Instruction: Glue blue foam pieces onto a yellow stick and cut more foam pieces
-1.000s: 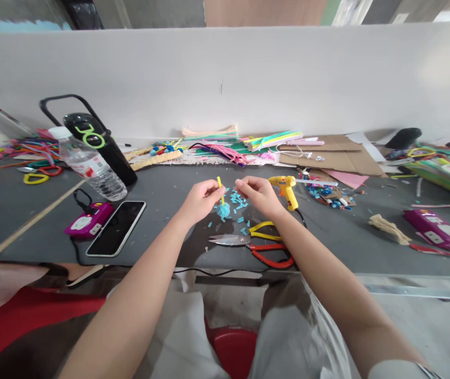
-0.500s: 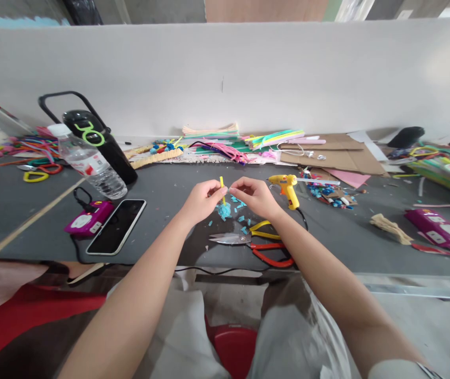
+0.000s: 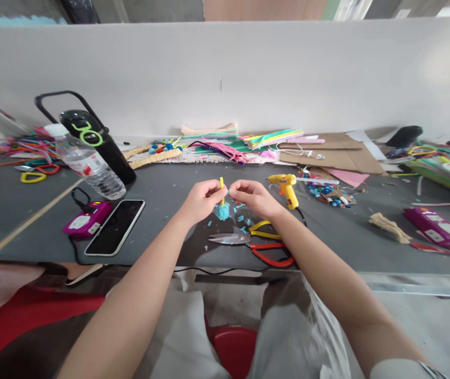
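Observation:
My left hand (image 3: 205,199) is closed, thumb and fingers pinched around an upright yellow stick (image 3: 222,184). At the stick's lower end is a fluffy light-blue cluster (image 3: 222,212), just above or on the dark table. My right hand (image 3: 253,197) is pinched close beside it, fingertips almost meeting those of the left; whatever lies between them is too small to make out. Several light-blue snippets (image 3: 240,218) are scattered below the hands. Scissors (image 3: 230,239) with red and yellow handles lie in front of them, partly under my right forearm.
A yellow glue gun (image 3: 283,185) lies right of my hands. To the left are a phone (image 3: 116,227), a purple box (image 3: 86,218), a water bottle (image 3: 90,166) and a black flask (image 3: 108,147). Pipe cleaners (image 3: 276,139) and cardboard (image 3: 331,155) line the wall.
The blue cluster has turned or shifted slightly left under the yellow stick. My right fingers have moved very little. The whole view has drifted slightly.

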`<move>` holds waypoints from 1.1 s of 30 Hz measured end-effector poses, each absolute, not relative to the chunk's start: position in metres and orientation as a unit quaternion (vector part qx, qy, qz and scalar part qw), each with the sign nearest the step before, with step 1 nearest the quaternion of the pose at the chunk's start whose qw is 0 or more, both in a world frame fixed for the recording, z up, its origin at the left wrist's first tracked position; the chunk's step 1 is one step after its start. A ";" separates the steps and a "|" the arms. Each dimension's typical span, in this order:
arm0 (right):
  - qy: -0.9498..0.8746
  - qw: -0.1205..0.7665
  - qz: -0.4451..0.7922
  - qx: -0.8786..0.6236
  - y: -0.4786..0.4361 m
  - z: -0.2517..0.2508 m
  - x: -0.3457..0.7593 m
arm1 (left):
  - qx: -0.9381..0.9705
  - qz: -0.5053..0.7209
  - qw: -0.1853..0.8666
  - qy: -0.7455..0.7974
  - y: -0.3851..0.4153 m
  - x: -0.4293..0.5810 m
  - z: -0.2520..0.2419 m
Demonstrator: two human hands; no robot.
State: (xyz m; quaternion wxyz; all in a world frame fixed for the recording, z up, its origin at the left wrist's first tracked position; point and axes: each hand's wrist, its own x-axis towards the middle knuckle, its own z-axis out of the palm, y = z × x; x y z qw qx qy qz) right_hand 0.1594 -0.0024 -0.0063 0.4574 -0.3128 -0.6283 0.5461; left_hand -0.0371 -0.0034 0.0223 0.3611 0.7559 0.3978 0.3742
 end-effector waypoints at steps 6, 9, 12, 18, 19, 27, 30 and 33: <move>-0.673 0.449 0.459 -0.366 -0.003 -0.001 0.160 | 0.766 0.378 0.309 0.417 -0.004 -0.038 0.022; -0.679 0.445 0.446 -0.376 -0.003 -0.001 0.160 | 0.767 0.384 0.294 0.422 -0.003 -0.038 0.021; -0.672 0.437 0.454 -0.389 -0.004 0.000 0.161 | 0.747 0.417 0.271 0.441 0.000 -0.040 0.020; -0.663 0.429 0.460 -0.407 -0.002 -0.002 0.162 | 0.720 0.460 0.259 0.451 0.004 -0.043 0.017; -0.662 0.429 0.459 -0.408 -0.002 -0.004 0.162 | 0.719 0.460 0.259 0.451 0.004 -0.043 0.016; -0.665 0.425 0.460 -0.407 0.000 -0.008 0.160 | 0.716 0.468 0.251 0.453 0.004 -0.041 0.017; -0.663 0.422 0.457 -0.415 0.001 -0.008 0.159 | 0.718 0.468 0.248 0.452 0.004 -0.041 0.017; -0.663 0.417 0.454 -0.426 0.001 -0.009 0.160 | 0.717 0.469 0.249 0.451 0.003 -0.040 0.018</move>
